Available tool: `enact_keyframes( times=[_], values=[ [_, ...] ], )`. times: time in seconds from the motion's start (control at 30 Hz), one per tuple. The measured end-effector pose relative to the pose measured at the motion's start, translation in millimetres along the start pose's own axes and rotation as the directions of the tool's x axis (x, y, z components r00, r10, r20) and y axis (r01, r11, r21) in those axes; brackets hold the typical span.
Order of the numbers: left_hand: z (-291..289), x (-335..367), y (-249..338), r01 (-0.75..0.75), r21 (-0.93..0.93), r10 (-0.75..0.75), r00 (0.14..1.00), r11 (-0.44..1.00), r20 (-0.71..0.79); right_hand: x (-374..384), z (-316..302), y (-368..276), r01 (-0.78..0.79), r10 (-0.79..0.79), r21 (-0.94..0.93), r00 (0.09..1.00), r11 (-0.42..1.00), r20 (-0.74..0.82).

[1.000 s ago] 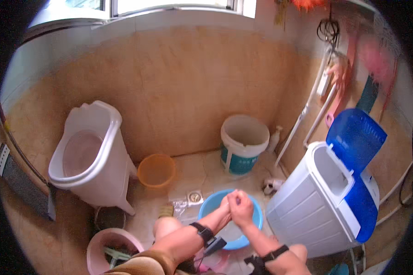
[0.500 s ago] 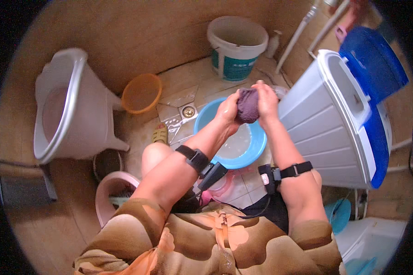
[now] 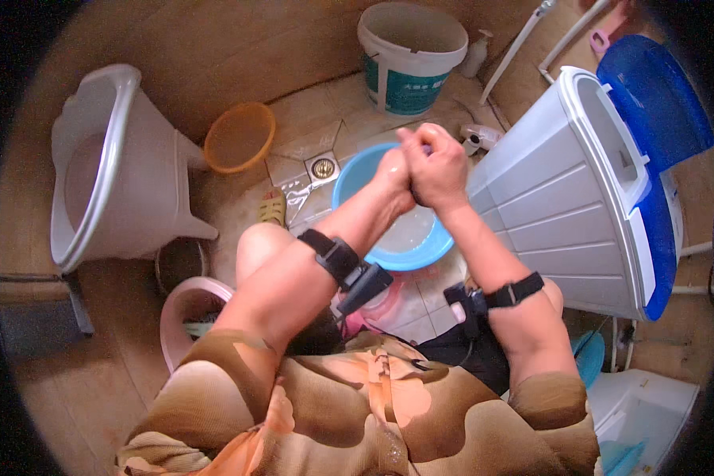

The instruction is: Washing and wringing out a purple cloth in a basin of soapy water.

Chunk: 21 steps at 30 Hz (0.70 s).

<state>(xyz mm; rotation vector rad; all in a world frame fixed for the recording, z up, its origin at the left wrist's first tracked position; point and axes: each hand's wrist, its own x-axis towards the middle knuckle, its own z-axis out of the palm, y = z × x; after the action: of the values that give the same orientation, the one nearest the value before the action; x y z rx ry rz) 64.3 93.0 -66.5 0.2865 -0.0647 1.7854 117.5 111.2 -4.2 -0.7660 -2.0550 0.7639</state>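
Above the blue basin [image 3: 355, 181], my left hand [image 3: 394, 176] and my right hand [image 3: 440, 170] are pressed together, fingers closed around a dark purple cloth [image 3: 427, 149]. Only a sliver of the cloth shows between the fingers; the rest is hidden. My right hand lies over the top, its fingers curled. Cloudy, whitish water [image 3: 404, 238] stands in the basin below.
Left are a white plastic chair [image 3: 123, 159], an orange basin [image 3: 240, 136] and a pink tub [image 3: 178, 317]. A white-and-green bucket [image 3: 408, 83] stands beyond a floor drain [image 3: 323, 169]. A washing machine [image 3: 547, 190] with raised blue lid [image 3: 654, 103] stands right.
My right hand has turned and closed over the purple cloth, which showed openly between both hands before. The whole view has shifted slightly.
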Motion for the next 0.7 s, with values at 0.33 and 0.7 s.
enact_keyframes(
  times=[0.33,0.7],
  values=[
    [-5,-17,35,0.073,0.272,-0.021,0.982,0.96,-0.19,-11,3,-33,0.141,-0.14,0.186,0.99,0.972,-0.019],
    [21,-2,51,0.039,0.411,0.163,0.881,0.911,-0.444,8,-23,23,-0.887,0.54,0.443,0.438,0.131,0.719]
  ],
)
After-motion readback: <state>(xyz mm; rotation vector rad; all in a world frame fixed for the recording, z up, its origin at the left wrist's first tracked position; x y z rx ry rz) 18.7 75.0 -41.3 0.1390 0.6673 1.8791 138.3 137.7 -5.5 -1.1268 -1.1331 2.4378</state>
